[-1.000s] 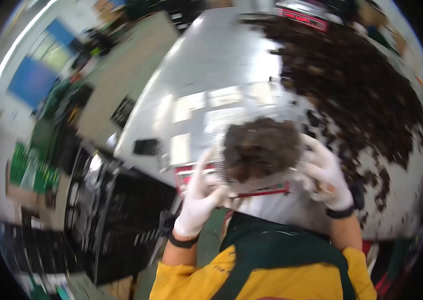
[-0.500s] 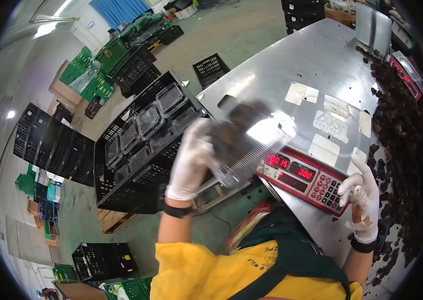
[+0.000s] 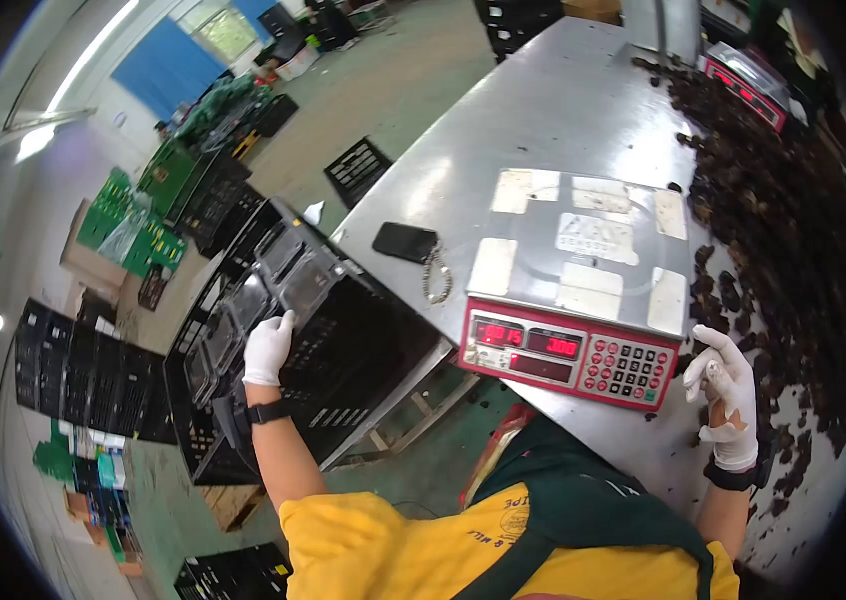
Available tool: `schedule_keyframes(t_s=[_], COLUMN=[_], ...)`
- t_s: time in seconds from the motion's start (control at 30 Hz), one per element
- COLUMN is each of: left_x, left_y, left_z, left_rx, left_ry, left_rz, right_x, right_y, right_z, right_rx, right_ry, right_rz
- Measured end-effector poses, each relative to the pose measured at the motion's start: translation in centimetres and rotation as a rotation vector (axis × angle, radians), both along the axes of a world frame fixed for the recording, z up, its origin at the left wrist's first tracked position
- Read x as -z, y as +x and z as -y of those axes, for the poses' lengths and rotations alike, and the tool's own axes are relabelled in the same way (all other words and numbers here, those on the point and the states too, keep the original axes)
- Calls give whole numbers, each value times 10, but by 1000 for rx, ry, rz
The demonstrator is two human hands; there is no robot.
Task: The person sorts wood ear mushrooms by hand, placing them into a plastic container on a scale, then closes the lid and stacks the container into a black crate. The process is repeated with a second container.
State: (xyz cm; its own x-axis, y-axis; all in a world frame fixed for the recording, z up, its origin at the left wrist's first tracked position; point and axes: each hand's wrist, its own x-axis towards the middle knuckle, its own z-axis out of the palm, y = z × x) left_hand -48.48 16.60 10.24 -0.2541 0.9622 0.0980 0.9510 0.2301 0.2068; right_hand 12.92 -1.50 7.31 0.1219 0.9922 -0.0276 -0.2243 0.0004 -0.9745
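Observation:
My left hand (image 3: 268, 352), in a white glove, is over the near side of a black plastic crate (image 3: 363, 330). Its thumb sticks up and its other fingers are mostly hidden, close beside a clear lidded plastic box (image 3: 243, 300) in the crate; I cannot tell whether it grips that box. More such boxes lie in the crate. My right hand (image 3: 728, 400), in a torn white glove, is empty beside the scale's keypad, its fingers loosely bent and apart. The red digital scale (image 3: 563, 350) has a bare metal platform with paper patches, and its red digits are lit.
A black phone (image 3: 405, 241) with a beaded strap (image 3: 436, 277) lies on the metal table (image 3: 563, 95), left of the scale. Dark brown pieces (image 3: 763, 210) are heaped along the right, with a second red scale (image 3: 746, 85) beyond. Stacked black crates (image 3: 93, 375) stand at left.
My left hand has moved left from above the table to the crate, and the clear box it carried no longer shows over the table. The view has turned; my right hand stays by the scale.

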Motion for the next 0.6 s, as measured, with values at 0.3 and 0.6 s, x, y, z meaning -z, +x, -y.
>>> schedule_keyframes(t_s=[0.3,0.6], left_x=[-19,12], left_y=[148,110], left_z=[-51,-125], left_rx=[499,406], left_ry=[462,439], left_rz=[-295,-307], right_x=[24,97], right_y=[39,41], right_z=[133,241], right_rx=[658,1184], right_ry=[-137,-361], right_rz=[1208,1429])
